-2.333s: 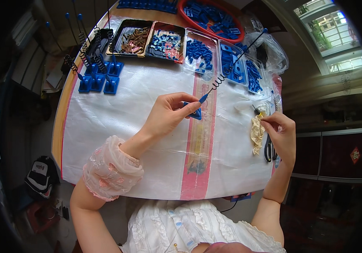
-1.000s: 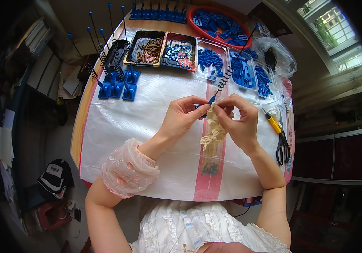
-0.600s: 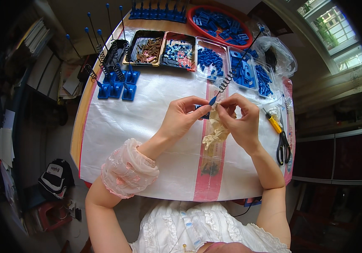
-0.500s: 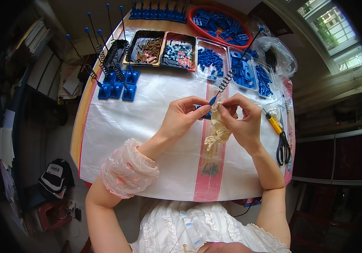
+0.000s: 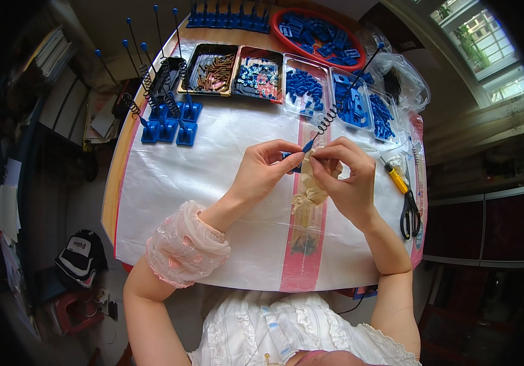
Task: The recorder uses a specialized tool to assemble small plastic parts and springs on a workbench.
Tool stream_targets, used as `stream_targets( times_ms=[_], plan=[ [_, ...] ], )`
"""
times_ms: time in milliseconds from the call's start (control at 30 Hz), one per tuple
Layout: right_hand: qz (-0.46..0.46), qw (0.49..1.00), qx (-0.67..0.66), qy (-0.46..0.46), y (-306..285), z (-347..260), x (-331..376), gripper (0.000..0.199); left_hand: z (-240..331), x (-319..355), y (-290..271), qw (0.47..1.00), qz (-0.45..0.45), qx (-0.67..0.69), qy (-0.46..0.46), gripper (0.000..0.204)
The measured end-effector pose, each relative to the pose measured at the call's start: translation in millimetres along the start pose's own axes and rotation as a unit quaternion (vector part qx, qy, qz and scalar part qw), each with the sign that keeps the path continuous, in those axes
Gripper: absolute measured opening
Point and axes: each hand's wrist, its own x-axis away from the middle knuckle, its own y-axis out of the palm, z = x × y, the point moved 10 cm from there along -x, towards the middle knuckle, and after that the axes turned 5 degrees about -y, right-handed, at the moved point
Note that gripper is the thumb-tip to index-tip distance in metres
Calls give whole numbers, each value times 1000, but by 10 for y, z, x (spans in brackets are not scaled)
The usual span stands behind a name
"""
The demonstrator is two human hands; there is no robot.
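Above the middle of the table, my left hand (image 5: 260, 172) pinches a small blue plastic part (image 5: 308, 146). From that part a black coiled spring rod (image 5: 327, 124) rises to the upper right, ending in a blue ball. A blue base piece (image 5: 293, 162) shows partly behind my left fingertips. Close beside it, the fingers of my right hand (image 5: 352, 177) are closed on a crumpled beige cloth (image 5: 310, 196), pressed near the blue part. The cloth hangs below the fingertips. What lies inside its folds is hidden.
Finished-looking blue bases with spring rods (image 5: 167, 125) stand at the left. Along the back are a tray of screws (image 5: 216, 72), a tray of nuts (image 5: 259, 76), clear boxes of blue parts (image 5: 304, 91) and a red basin (image 5: 359, 63). A yellow-handled screwdriver (image 5: 398, 179) and black scissors (image 5: 409, 219) lie right.
My right hand and the cloth have shifted slightly left, closer to the left fingertips. The spring rod's ball end has tilted a little to the right. My left hand has hardly moved.
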Motion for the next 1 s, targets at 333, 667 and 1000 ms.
stream_targets(
  times_ms=[333, 667, 1000],
  plan=[
    [11, 1000, 9, 4, 19, 25, 14, 14, 25, 15, 38, 1000, -13, 16, 9, 23],
    [14, 999, 24, 15, -49, 79, -18, 13, 43, 16, 43, 1000, -4, 16, 9, 21],
    [10, 999, -22, 30, 2, 116, 7, 12, 31, 17, 32, 1000, -10, 10, 10, 23]
  ],
)
